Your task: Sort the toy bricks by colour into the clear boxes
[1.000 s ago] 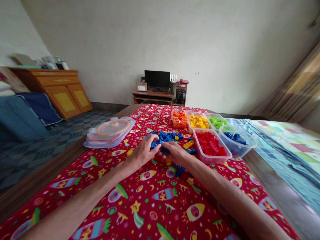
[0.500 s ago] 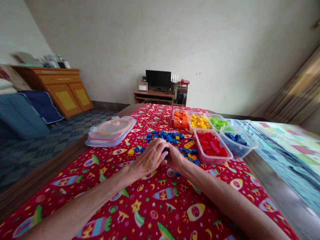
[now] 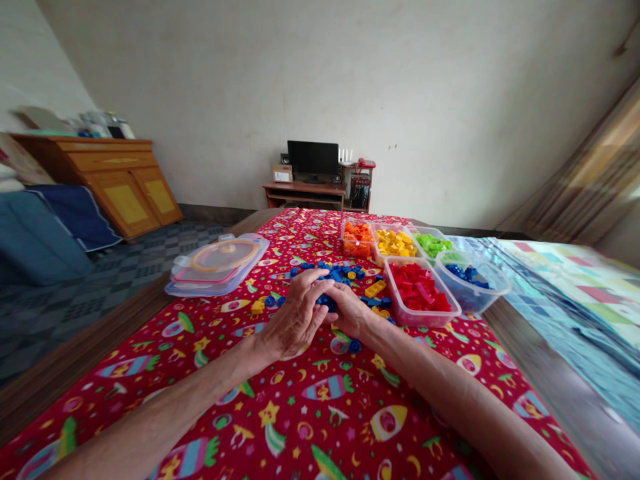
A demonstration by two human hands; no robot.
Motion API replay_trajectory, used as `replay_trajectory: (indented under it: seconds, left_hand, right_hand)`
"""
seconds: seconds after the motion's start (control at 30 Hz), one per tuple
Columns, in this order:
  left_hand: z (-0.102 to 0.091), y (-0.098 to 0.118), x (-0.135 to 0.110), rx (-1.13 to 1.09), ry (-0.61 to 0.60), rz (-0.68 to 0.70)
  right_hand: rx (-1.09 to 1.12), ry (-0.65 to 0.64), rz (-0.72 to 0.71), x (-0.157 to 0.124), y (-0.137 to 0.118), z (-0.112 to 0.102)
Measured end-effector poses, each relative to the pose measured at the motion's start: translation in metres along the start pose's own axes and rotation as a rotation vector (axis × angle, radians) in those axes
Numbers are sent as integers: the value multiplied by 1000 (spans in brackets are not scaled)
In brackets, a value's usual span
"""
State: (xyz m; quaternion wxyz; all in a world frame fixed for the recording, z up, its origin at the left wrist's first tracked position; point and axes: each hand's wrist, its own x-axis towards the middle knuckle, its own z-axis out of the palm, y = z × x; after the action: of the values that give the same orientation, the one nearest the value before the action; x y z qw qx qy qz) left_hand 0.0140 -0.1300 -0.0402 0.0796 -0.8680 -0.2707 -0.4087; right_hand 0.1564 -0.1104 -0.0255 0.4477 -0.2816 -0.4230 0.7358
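Over the desk (image 3: 320,433), my left hand (image 3: 294,319) and right hand (image 3: 351,311) were cupped shut together, fingers (image 3: 311,292) curled around blue bricks (image 3: 326,301), seemingly mid-gathering.

No words, labels, brand names or numbers can be read anywhere, and the small cardboard box (image 3: 283,174) beside the monitor (image 3: 313,159) is too far and blurred to show print.
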Motion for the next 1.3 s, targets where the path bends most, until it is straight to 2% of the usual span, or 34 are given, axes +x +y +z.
replay_trajectory:
  seconds: [0.13,0.27,0.33,0.4,0.53,0.6,0.67,0.73,0.83,0.93,1.03,1.17,1.3]
  left_hand:
    - [-2,2,3,1,23,31]
    - [-1,3,1,-8,-46,55]
    - [2,1,-2,-12,-86,45]
    - [6,-1,-6,-16,-111,34]
    - [13,-3,-11,-7,-147,36]
    - [16,-3,-13,3,-160,50]
    - [17,-3,-14,3,-180,59]
    - [18,-3,-15,0,-192,52]
    - [19,-2,-16,-2,-193,31]
    - [18,-3,-15,1,-189,30]
    - [15,-1,-11,-21,-212,53]
    - [10,10,-5,-84,-358,149]
    - [11,29,-1,-132,-531,297]
  right_hand:
    - [-3,71,-108,0,-24,-7]
    - [-223,237,-322,-6,-70,-22]
    - [-418,341,-436,-14,-96,-35]
    - [-713,502,-537,-23,-122,-55]
    - [-1389,966,-716,-47,-162,-110]
    - [-1579,1120,-673,-58,-174,-140]
    - [-1658,1179,-596,-68,-179,-167]
    - [-1672,1219,-520,-75,-179,-187]
    - [-1672,1215,-423,-77,-175,-206]
    - [-1665,1233,-353,-76,-173,-211]
    - [-1637,1287,-330,-75,-178,-202]
    - [-1623,1343,-445,-76,-187,-175]
    - [-1670,1255,-564,-71,-184,-143]
